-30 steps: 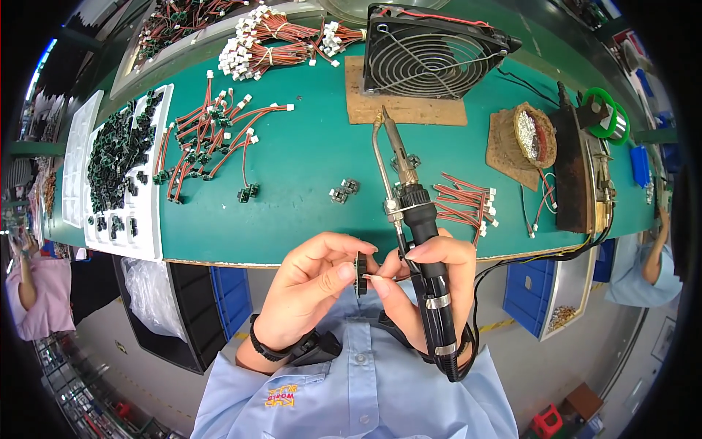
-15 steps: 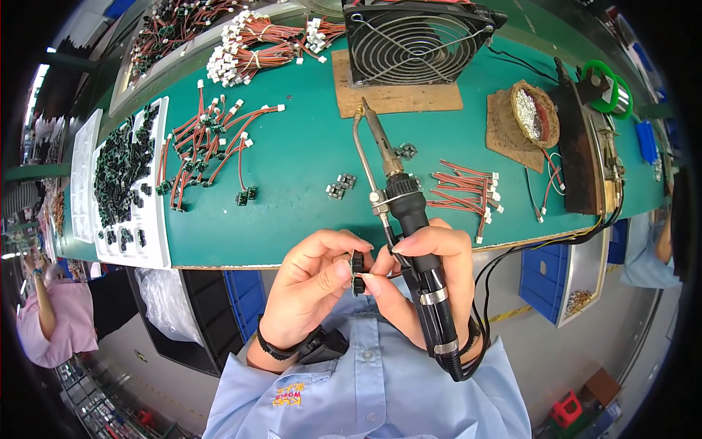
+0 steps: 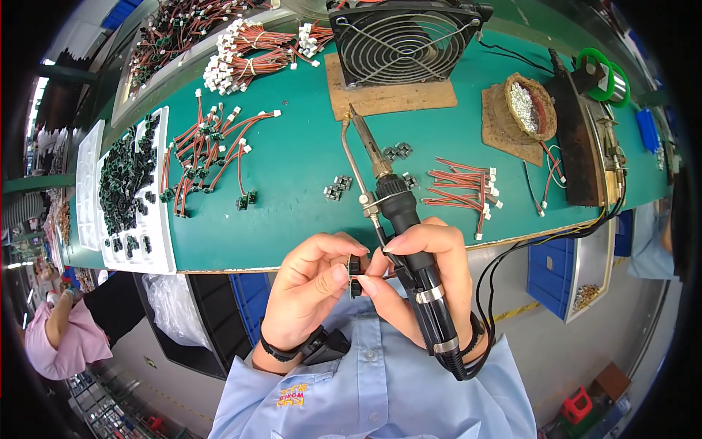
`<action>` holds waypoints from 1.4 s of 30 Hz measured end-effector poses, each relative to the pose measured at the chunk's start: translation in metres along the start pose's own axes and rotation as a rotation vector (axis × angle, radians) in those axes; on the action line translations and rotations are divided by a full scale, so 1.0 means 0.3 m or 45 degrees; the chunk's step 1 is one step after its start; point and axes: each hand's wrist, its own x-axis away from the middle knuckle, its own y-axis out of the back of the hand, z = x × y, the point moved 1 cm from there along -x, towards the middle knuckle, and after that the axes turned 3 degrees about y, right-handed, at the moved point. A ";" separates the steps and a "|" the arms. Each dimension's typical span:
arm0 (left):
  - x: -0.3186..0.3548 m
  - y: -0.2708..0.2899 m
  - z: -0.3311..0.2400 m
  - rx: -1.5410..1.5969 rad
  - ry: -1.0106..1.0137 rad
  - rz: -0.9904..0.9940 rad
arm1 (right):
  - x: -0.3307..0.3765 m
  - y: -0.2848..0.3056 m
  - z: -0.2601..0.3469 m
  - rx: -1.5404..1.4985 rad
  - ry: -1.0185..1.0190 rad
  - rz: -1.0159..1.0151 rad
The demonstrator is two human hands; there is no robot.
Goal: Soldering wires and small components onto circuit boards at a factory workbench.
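Hands unchanged: left hand (image 3: 311,282) still pinches small black connector (image 3: 355,265), right hand (image 3: 428,274) still grips soldering iron (image 3: 409,241).

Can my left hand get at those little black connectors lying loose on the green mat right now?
Probably not right away. The left hand is pinching a small black part together with the right hand, which also holds the soldering iron. The way to the black connectors looks open otherwise.

A small patch (image 3: 292,396) with red and yellow marks sits on the chest of the light blue shirt, at the bottom. A clear plastic bag (image 3: 174,311) hangs under the green table, on the left. There are no signs or screens to see.
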 end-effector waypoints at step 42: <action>0.011 -0.020 -0.059 -0.046 0.058 0.046 | -0.013 0.028 0.026 0.028 -0.099 0.137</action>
